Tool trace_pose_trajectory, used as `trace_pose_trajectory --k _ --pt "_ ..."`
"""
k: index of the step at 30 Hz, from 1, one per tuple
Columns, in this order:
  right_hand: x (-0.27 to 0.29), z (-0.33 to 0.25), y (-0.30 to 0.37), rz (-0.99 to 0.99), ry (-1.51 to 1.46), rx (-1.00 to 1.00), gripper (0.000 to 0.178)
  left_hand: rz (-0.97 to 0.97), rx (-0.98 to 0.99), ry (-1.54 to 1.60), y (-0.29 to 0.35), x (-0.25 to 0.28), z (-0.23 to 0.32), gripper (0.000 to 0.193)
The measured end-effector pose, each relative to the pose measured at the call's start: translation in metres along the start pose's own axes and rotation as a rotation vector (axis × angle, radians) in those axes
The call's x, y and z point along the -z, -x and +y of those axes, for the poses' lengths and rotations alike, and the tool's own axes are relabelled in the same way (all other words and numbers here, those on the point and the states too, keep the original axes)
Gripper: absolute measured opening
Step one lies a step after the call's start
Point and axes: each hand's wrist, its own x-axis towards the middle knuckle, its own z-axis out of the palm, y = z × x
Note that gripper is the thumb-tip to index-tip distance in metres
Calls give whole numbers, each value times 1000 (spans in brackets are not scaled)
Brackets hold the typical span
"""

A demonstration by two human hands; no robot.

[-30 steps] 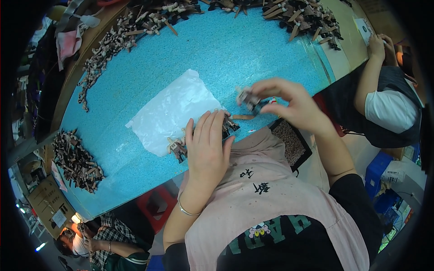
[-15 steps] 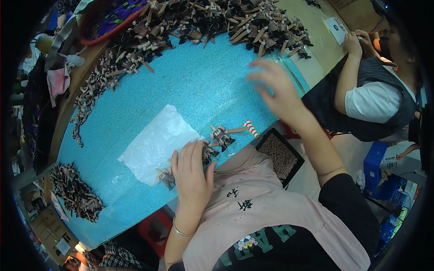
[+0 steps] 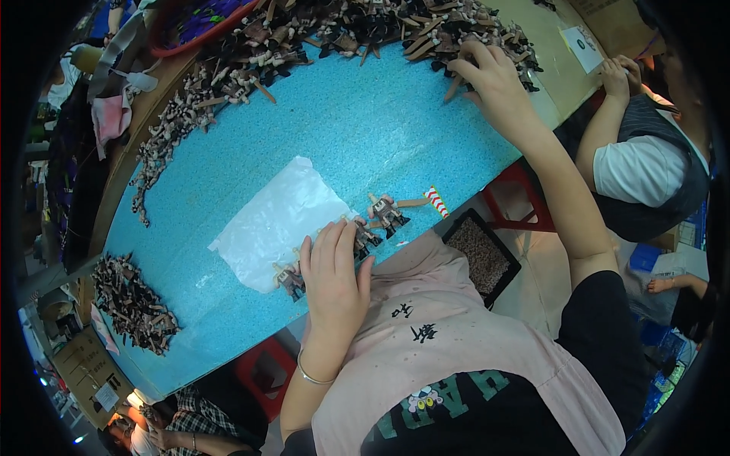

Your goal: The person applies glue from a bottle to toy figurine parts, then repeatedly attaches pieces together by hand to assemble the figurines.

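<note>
My left hand (image 3: 334, 273) lies with outstretched fingers over a row of small brown-and-beige toy figures, partly hiding them. One figure (image 3: 290, 280) shows at its left and another (image 3: 369, 237) at its right. Further right lies a figure (image 3: 388, 215) with a flat brown piece (image 3: 413, 203) reaching toward a red-and-white striped strip (image 3: 436, 201). A crumpled white plastic sheet (image 3: 266, 220) spreads behind my left hand. My right hand (image 3: 498, 95) is at the near edge of a large pile of figures (image 3: 350, 26), fingers bent and apart around a brown flat piece (image 3: 453, 87).
The blue tabletop (image 3: 319, 114) carries another heap of figures (image 3: 133, 304) at the left. A red basin (image 3: 163, 49) of purple pieces stands far left. At the right sits another person (image 3: 646, 167). A black tray of brown granules (image 3: 483, 254) is below the table edge.
My right hand has moved away from me to the edge of the pile. My left hand stays over the row of figures. The whole view has shifted slightly.
</note>
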Motion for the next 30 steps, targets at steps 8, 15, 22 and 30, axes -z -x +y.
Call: trace_pose_trajectory --k 8,15,22,30 --pt "7 -28 19 -164 -381 97 16 -10 -16 -15 -1 -1 0 54" --pt "15 -18 22 9 -302 -276 45 -20 -22 -14 1 0 -2 54" --pt "4 -11 28 -131 -233 -269 59 -15 -20 -6 -1 -3 -2 53" --pt "-2 -71 1 -158 -791 -133 47 -6 -14 -20 0 -2 -1 54"
